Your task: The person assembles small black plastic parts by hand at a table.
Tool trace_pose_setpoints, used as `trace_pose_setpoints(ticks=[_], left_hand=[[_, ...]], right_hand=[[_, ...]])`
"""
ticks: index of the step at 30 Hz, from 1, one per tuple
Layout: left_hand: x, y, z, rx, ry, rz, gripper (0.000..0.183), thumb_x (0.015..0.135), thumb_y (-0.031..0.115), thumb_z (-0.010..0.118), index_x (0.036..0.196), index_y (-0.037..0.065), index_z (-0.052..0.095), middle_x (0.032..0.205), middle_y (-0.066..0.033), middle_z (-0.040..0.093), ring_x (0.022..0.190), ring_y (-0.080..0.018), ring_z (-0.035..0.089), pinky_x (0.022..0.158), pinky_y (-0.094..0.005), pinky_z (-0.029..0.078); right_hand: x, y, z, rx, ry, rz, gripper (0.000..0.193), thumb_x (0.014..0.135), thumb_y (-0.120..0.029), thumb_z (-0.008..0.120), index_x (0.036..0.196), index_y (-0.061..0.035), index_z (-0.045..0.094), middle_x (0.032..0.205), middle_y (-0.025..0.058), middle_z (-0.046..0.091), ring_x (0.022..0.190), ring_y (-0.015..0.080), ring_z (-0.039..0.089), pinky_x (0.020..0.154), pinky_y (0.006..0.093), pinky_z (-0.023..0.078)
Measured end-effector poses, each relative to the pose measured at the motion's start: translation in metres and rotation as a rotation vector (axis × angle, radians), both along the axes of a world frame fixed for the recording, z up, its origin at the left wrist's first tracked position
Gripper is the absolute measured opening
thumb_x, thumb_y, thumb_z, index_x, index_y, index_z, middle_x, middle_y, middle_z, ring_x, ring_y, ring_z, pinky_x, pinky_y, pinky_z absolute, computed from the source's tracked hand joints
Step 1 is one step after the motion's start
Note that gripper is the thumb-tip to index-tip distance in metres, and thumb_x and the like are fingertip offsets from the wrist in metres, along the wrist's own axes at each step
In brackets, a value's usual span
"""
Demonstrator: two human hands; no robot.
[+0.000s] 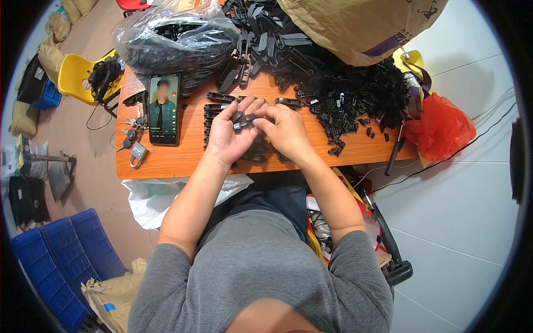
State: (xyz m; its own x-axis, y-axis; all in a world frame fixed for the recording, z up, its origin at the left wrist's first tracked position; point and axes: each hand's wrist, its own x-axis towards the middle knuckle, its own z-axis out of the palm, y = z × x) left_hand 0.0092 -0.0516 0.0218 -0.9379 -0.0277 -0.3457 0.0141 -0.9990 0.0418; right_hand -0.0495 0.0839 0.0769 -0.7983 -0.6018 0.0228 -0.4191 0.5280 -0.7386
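My left hand (pixel 229 136) is turned palm up and cupped around several small black plastic parts (pixel 239 123). From the right, my right hand (pixel 286 130) reaches over it, thumb and fingers pinching one of these parts just above the left palm. On the wooden table (pixel 191 161) beneath, a row of long black plastic pieces (pixel 209 115) runs beside my left hand. Another such piece (pixel 290 102) lies beyond the right knuckles. Some dark pieces under my wrists are partly hidden.
Heaped black small parts (pixel 355 97) cover the table's right. Longer black pieces (pixel 269 41) pile up behind, near a clear plastic bag (pixel 175 44) and a brown sack (pixel 361 25). To the left lie a phone (pixel 164 111), keys (pixel 132 133) and a padlock (pixel 138 154). A red bag (pixel 441 127) hangs right.
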Motion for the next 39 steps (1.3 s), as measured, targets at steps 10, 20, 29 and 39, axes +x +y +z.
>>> trace_pose_setpoints(ticks=[10, 20, 29, 39], left_hand=[[-0.005, 0.013, 0.005, -0.059, -0.013, 0.136, 0.047, 0.105, 0.029, 0.033, 0.139, -0.002, 0.038, 0.147, -0.0227, 0.039, 0.140, -0.0366, 0.035, 0.116, -0.0506, 0.028], [-0.001, 0.005, 0.008, -0.024, -0.110, 0.187, 0.042, 0.104, 0.029, 0.032, 0.132, 0.000, 0.046, 0.140, -0.0185, 0.049, 0.137, -0.0337, 0.040, 0.116, -0.0483, 0.028], [0.003, -0.005, 0.006, 0.042, -0.147, 0.218, 0.040, 0.104, 0.025, 0.034, 0.129, -0.001, 0.051, 0.139, -0.0179, 0.052, 0.138, -0.0336, 0.040, 0.116, -0.0503, 0.029], [0.000, -0.006, 0.001, 0.034, -0.086, 0.186, 0.042, 0.104, 0.026, 0.032, 0.130, -0.001, 0.050, 0.140, -0.0188, 0.051, 0.138, -0.0347, 0.040, 0.116, -0.0505, 0.030]], right_hand=[[0.019, 0.003, -0.028, -0.201, -0.313, -0.179, 0.011, 0.084, -0.009, 0.073, 0.091, -0.0017, 0.070, 0.078, 0.0038, 0.069, 0.069, 0.0081, 0.062, 0.058, 0.0254, 0.051], [-0.008, 0.019, -0.030, -0.394, -0.498, -0.402, 0.007, 0.085, -0.006, 0.070, 0.089, -0.0004, 0.069, 0.074, 0.0040, 0.068, 0.058, 0.0090, 0.062, 0.049, 0.0248, 0.053], [-0.051, 0.016, -0.047, 0.091, -0.389, -0.354, 0.011, 0.083, -0.009, 0.070, 0.086, 0.0007, 0.071, 0.070, 0.0111, 0.069, 0.062, 0.0180, 0.067, 0.055, 0.0332, 0.055], [-0.029, 0.009, -0.032, 0.093, 0.111, -0.179, 0.015, 0.080, -0.016, 0.071, 0.090, -0.0047, 0.072, 0.089, 0.0168, 0.068, 0.086, 0.0353, 0.066, 0.078, 0.0423, 0.051]])
